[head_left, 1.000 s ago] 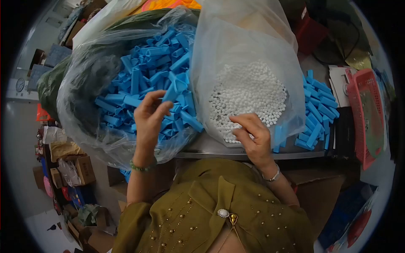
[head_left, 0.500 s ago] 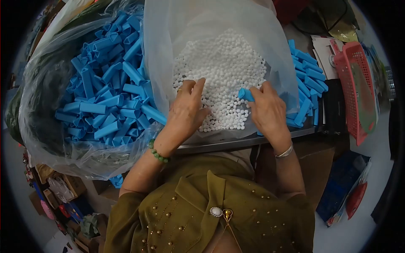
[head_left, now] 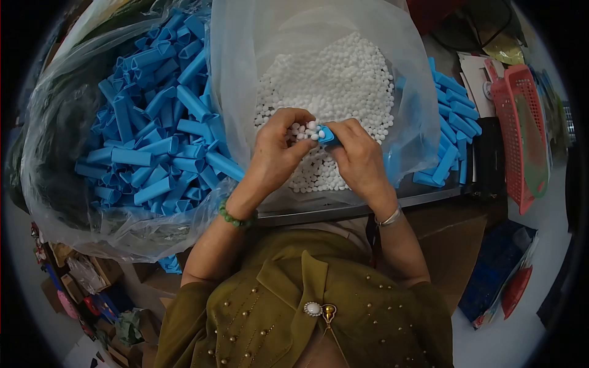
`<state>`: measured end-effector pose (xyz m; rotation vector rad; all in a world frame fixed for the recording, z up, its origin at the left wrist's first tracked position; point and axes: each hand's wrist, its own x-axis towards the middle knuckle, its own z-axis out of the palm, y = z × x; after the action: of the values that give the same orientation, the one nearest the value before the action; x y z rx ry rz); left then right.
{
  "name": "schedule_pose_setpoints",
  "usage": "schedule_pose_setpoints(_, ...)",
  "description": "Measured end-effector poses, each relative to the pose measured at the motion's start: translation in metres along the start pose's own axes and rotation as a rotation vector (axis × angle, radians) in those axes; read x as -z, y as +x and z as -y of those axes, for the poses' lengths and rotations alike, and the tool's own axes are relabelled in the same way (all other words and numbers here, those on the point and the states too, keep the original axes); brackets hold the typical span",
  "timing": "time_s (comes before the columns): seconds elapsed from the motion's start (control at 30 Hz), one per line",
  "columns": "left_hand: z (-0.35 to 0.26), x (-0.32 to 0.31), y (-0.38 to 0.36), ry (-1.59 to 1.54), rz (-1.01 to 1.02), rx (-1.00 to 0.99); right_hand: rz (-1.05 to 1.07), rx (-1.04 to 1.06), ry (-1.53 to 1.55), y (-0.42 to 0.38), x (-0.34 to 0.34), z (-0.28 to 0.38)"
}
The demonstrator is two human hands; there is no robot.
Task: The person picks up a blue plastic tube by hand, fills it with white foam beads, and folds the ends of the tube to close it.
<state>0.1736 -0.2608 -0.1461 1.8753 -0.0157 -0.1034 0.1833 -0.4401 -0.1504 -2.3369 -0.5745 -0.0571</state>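
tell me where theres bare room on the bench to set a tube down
Little is free. A thin bare strip of bench edge runs below the bead bag, toward the loose tubes on the right. Elsewhere it is crowded: the tube bag fills the left, and the left hand and right hand meet over the beads.

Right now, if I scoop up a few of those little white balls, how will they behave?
The white balls are round, so they will likely roll and slip away. They look light, perhaps foam. A cupped left hand already holds several, which seems the safest way.
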Motion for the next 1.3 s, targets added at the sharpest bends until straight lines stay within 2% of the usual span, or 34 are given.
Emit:
schedule_pose_setpoints(0.03, -0.007, 0.003, -0.002, -0.07, 0.003, 0.008, -0.037, -0.042, 0.18, -0.002, 0.0, 0.001)
schedule_pose_setpoints(0.07, -0.012, 0.005, -0.002, -0.074, 0.006, 0.009, -0.036, -0.046, 0.177, -0.004, -0.001, 0.002)
schedule_pose_setpoints(0.13, -0.019, 0.007, -0.001, -0.056, 0.019, -0.128, -0.073, -0.095, 0.384, -0.005, -0.003, 0.0)
schedule_pose_setpoints(0.33, -0.026, 0.009, 0.001, 0.107, 0.024, -0.367, -0.067, -0.133, 0.517, -0.005, 0.001, 0.002)
schedule_pose_setpoints(0.57, -0.035, 0.009, -0.001, 0.121, 0.049, -0.381, -0.052, -0.144, 0.591, -0.007, -0.001, 0.005)
schedule_pose_setpoints(0.77, -0.036, 0.011, -0.004, 0.252, 0.003, -0.434, -0.053, -0.137, 0.587, -0.009, 0.001, 0.006)
schedule_pose_setpoints(0.87, -0.034, 0.013, -0.003, 0.239, -0.02, -0.346, -0.052, -0.157, 0.638, -0.011, 0.003, 0.005)
schedule_pose_setpoints(0.93, -0.035, 0.013, -0.002, 0.35, -0.054, -0.495, -0.049, -0.161, 0.639, -0.012, 0.003, 0.004)
schedule_pose_setpoints(0.97, -0.034, 0.012, -0.002, 0.351, -0.056, -0.496, -0.049, -0.158, 0.639, -0.012, 0.003, 0.006)
schedule_pose_setpoints(1.03, -0.033, 0.007, -0.002, 0.224, 0.023, -0.528, -0.031, -0.018, 0.494, -0.012, 0.004, 0.011)
schedule_pose_setpoints(1.07, -0.033, 0.006, -0.002, 0.225, 0.019, -0.53, -0.03, -0.015, 0.493, -0.012, 0.002, 0.011)
schedule_pose_setpoints(1.13, -0.033, 0.006, -0.002, 0.052, 0.044, -0.397, -0.026, -0.022, 0.483, -0.013, -0.001, 0.009)
schedule_pose_setpoints(1.23, -0.027, 0.005, -0.002, -0.076, -0.064, -0.361, -0.02, -0.068, 0.589, -0.013, 0.003, 0.012)
schedule_pose_setpoints(1.3, -0.027, 0.009, -0.005, -0.081, -0.018, -0.385, -0.024, -0.112, 0.659, -0.015, 0.003, 0.013)
